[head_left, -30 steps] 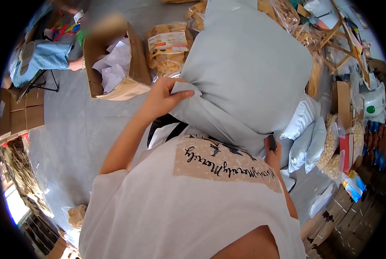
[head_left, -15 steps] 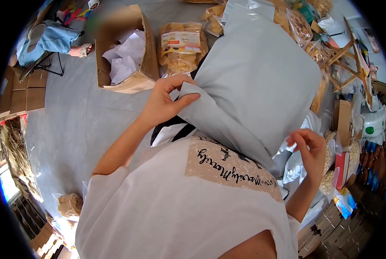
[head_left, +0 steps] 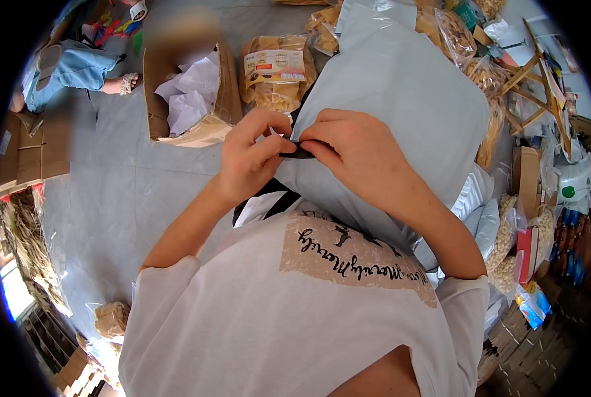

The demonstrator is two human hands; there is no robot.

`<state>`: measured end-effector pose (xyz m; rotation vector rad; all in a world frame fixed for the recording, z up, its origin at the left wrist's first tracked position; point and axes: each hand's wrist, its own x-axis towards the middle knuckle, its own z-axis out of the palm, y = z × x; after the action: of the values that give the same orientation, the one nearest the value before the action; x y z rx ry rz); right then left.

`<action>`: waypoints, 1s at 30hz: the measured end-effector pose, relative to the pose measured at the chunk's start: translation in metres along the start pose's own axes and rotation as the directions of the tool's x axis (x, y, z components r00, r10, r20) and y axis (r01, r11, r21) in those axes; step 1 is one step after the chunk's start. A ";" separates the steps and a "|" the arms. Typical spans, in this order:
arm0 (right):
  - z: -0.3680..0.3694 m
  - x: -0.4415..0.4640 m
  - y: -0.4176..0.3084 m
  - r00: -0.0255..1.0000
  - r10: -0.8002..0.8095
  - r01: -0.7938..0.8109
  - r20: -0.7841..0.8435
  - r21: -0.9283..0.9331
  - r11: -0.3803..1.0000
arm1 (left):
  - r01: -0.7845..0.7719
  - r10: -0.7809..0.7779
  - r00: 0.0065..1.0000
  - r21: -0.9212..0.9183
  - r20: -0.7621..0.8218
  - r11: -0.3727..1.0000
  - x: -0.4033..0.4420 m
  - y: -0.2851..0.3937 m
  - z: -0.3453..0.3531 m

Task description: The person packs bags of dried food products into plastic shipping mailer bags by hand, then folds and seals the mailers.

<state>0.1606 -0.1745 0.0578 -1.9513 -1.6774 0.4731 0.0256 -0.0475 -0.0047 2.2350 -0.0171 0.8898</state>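
A large, full grey plastic bag (head_left: pixel 401 112) lies in front of my body. My left hand (head_left: pixel 252 155) pinches its near left corner, where a dark edge (head_left: pixel 300 153) shows between the fingers. My right hand (head_left: pixel 358 155) reaches across the bag and pinches the same corner just to the right, its fingertips nearly touching those of my left hand. A black and white item (head_left: pixel 269 202) shows partly beneath the bag, by my shirt.
An open cardboard box (head_left: pixel 226 99) with white paper stands at the upper left, beside a clear bag of yellowish food (head_left: pixel 275 73). A seated person's leg (head_left: pixel 77 73) is farther left. Silvery packages (head_left: pixel 480 225) and a wooden frame (head_left: pixel 540 73) are on the right.
My right hand has moved left from the bag's right side to the corner at my left hand and closed there. The corner now shows its dark side.
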 end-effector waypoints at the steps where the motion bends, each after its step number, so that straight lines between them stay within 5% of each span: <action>1: 0.001 0.001 0.001 1.000 -0.013 0.013 0.008 -0.026 1.000 | -0.005 0.005 1.000 0.012 -0.004 1.000 0.001 0.001 -0.001; 12: 0.000 0.008 -0.003 0.988 0.150 -0.151 0.020 0.205 0.967 | -0.177 0.174 0.982 0.042 0.068 0.983 0.014 0.005 -0.018; 17: -0.027 -0.028 0.006 0.963 0.218 -0.175 -0.155 0.252 0.952 | 0.017 0.014 0.981 -0.157 0.191 0.987 0.019 0.010 -0.036; 19: -0.051 -0.064 0.007 0.901 0.418 -0.223 -0.116 0.703 0.675 | 0.060 0.002 0.971 -0.252 0.237 0.966 0.018 0.011 -0.042; 21: -0.078 -0.115 0.014 0.770 0.613 -0.214 -0.177 0.834 0.509 | 0.134 -0.036 0.956 -0.325 0.290 0.936 0.018 0.010 -0.044; 23: -0.104 -0.184 0.033 0.519 0.783 -0.190 -0.342 0.847 0.496 | 0.170 -0.036 0.943 -0.385 0.331 0.907 0.018 0.012 -0.046; 24: -0.118 -0.225 0.041 0.380 0.852 -0.086 -0.360 0.903 0.420 | 0.219 -0.060 0.930 -0.415 0.363 0.883 0.018 0.012 -0.046; 25: -0.134 -0.273 0.057 0.247 0.902 0.201 -0.355 0.929 0.311 | 0.213 -0.038 0.924 -0.430 0.380 0.877 0.017 0.013 -0.047; 26: -0.139 -0.346 0.083 0.176 0.727 0.100 -0.663 0.747 0.657 | 0.222 -0.038 0.922 -0.445 0.385 0.867 0.017 0.013 -0.047; 27: -0.132 -0.346 0.063 -0.337 0.504 -0.033 -0.795 0.545 0.838 | 0.232 -0.041 0.920 -0.458 0.389 0.858 0.017 0.013 -0.047; 28: -0.122 -0.365 0.057 -0.413 0.108 -0.276 -0.904 0.237 0.932 | 0.250 -0.042 0.913 -0.474 0.407 0.844 0.018 0.015 -0.048; 29: -0.107 -0.370 0.045 -0.424 0.102 -0.286 -0.900 0.240 0.928 | 0.249 -0.030 0.908 -0.479 0.418 0.842 0.019 0.016 -0.048; 30: -0.088 -0.369 0.032 -0.099 0.104 -0.596 -0.990 0.143 0.790 | 0.264 -0.046 0.904 -0.470 0.425 0.842 0.018 0.016 -0.048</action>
<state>0.1730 -0.5546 0.0844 -2.0058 -0.1448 -1.0635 0.0069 -0.0250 0.0406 1.8268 -0.2332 0.2700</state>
